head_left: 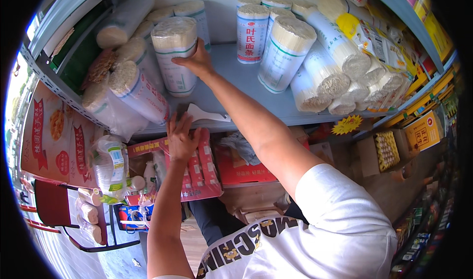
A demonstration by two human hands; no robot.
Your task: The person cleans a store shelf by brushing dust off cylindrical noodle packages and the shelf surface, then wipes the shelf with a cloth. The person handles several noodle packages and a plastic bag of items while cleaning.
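Note:
My right hand is closed round the side of a thick, upright bundle of dried noodles in clear wrap with green bands, on the left half of the shelf. My left hand is at the shelf's front edge with fingers spread, holding nothing that I can see. Just beside its fingertips lies a white, flat plastic tool with a narrow handle; whether they touch it I cannot tell. More wrapped noodle bundles lean at the left, close to the held one.
Several noodle bundles stand upright at the middle right of the blue-grey shelf. Others lie stacked at the right, next to yellow packets. Below the shelf are red boxes, plastic bottles and a carton of eggs.

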